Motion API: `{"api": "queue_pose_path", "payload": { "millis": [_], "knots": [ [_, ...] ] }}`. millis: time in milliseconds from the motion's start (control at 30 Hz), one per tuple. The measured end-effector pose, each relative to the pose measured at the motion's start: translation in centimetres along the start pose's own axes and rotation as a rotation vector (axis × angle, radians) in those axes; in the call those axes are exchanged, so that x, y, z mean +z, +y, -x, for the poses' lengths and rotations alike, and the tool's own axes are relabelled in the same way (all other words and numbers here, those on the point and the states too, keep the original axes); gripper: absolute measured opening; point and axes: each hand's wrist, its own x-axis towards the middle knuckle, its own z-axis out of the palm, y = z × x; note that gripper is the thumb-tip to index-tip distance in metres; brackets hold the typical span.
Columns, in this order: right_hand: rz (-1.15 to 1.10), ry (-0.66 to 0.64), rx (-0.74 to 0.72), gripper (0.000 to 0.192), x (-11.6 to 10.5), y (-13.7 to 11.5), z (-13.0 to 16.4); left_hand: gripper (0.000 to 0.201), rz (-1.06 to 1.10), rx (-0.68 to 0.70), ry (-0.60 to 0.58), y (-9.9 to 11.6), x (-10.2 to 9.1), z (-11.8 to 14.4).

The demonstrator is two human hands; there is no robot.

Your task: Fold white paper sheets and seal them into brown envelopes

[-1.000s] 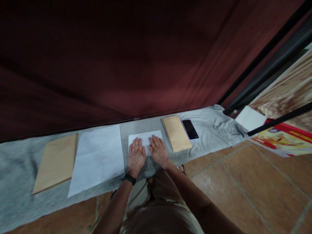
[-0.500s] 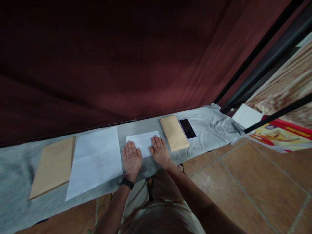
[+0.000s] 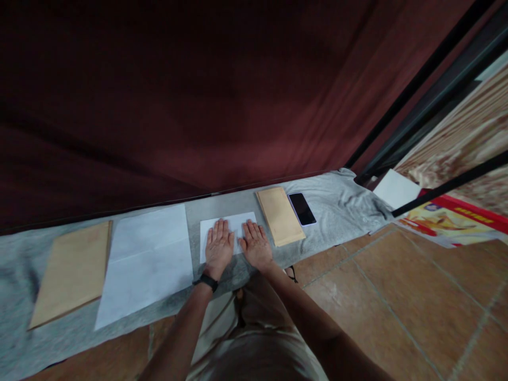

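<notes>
Our 2 hands lie flat and open on a small folded white paper (image 3: pixel 234 223), side by side, holding nothing. The left hand (image 3: pixel 218 247) wears a black wristband (image 3: pixel 206 281). The right hand (image 3: pixel 256 246) is just beside a brown envelope (image 3: pixel 280 216) and a phone (image 3: pixel 302 208). Left of our hands lie a big white sheet (image 3: pixel 145 262) and another brown envelope (image 3: pixel 70 271), all on a grey cloth (image 3: pixel 341 203).

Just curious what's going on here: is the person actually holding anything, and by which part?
Nothing is gripped. The left hand and right hand lie flat, palms down, pressing on the near part of the folded white paper.
</notes>
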Motion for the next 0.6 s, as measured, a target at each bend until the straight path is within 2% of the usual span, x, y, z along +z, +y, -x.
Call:
{"api": "queue_pose_path", "payload": {
  "millis": [133, 367, 600],
  "knots": [
    [-0.022, 0.007, 0.013, 0.056, 0.0, -0.3, -0.4, 0.059, -0.007, -0.047, -0.009, -0.9, -0.3, 0.3],
    [-0.073, -0.029, -0.067, 0.051, 1.1, -2.0, -3.0, 0.059, -0.109, -0.030, -0.042, -0.5, -0.9, 0.4],
    [-0.047, -0.058, -0.086, 0.050, 1.3, -1.9, -2.7, 0.059, -0.132, -0.061, -0.070, -0.3, -1.3, 0.3]
  ]
}}
